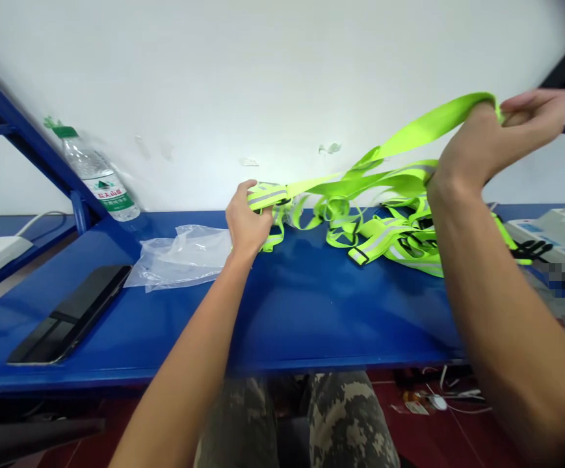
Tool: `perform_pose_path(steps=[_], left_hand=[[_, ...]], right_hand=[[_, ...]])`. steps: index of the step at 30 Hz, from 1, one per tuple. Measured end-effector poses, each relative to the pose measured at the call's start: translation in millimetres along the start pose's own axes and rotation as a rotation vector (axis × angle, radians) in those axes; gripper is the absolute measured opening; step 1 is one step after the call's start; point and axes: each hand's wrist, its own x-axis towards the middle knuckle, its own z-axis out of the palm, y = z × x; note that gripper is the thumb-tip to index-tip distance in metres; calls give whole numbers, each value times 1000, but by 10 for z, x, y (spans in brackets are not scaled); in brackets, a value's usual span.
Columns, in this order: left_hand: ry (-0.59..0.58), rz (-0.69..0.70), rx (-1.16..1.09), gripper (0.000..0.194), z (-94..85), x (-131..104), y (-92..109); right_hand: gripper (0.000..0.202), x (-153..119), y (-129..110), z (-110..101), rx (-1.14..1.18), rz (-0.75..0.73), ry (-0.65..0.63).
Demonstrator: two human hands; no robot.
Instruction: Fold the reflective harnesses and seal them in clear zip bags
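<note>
My left hand (249,221) is closed around a folded part of a neon yellow-green reflective strap (423,130), just above the blue table (331,312). From there the strap stretches rightward in loose bands to my right hand (506,136). That hand is raised at the upper right, its fingers curled, with the strap looping over it; the hand partly hides the grip. A tangled pile of similar reflective straps (392,244), with grey stripes and black buckles, lies on the table under the stretched bands. My right forearm covers part of this pile.
A clear plastic bag (184,257) lies left of my left hand, with a black phone (75,315) farther left. A water bottle (101,175) leans by the blue frame and white wall (204,78). White power strips (550,237) sit at the right.
</note>
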Motion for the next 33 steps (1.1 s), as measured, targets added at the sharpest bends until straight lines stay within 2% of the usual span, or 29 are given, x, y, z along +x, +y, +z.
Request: perform_pose_path(steps=[2,4,7,9,11,13,14,15,17,19,21,23,25,28,29,31,33], left_hand=[[-34,69,27,54,-8,-6,26],[-52,48,28,53,6,-13,35],[-95,-9,15,54,49,-32,21],[-248,73,10,63,67,-57,18],[-544,190,-19,81,67,-93,40],[-853,217,-80,97,58,-135,86],[-960,192,-122,100,56,-156,114],[-1015,156,-169,99,58,-178,142],[-978,105,-247,87,85,-219,185],[-845,76,-245,66,139,-256,203],[-721,79,-190,44,200,-278,200],[-611,104,-175,31,237,-276,199],[-527,127,-254,36,230,-249,218],[-551,112,-443,46,144,-187,279],[-588,95,-498,49,107,-165,296],[-630,43,-576,56,35,-120,307],[-654,0,-623,63,-16,-76,280]], right_hand=[[20,-57,-17,3,-75,-44,9],[21,-139,-9,58,-156,-86,50],[19,-230,24,272,-286,-82,248],[19,-268,16,500,-327,-1,441],[23,-320,-54,744,-294,77,513],[27,-401,-185,929,-209,50,346],[28,-447,-259,979,-133,17,212],[30,-492,-329,994,-39,-15,59],[35,-560,-416,934,174,-33,-213],[39,-581,-394,797,336,27,-384],[40,-562,-268,653,394,114,-422],[40,-532,-96,557,346,141,-379],[47,-517,48,529,238,91,-398],[60,-527,135,582,125,20,-652],[57,-528,137,607,107,23,-747],[38,-504,126,640,59,57,-884],[22,-436,123,634,-46,67,-884]])
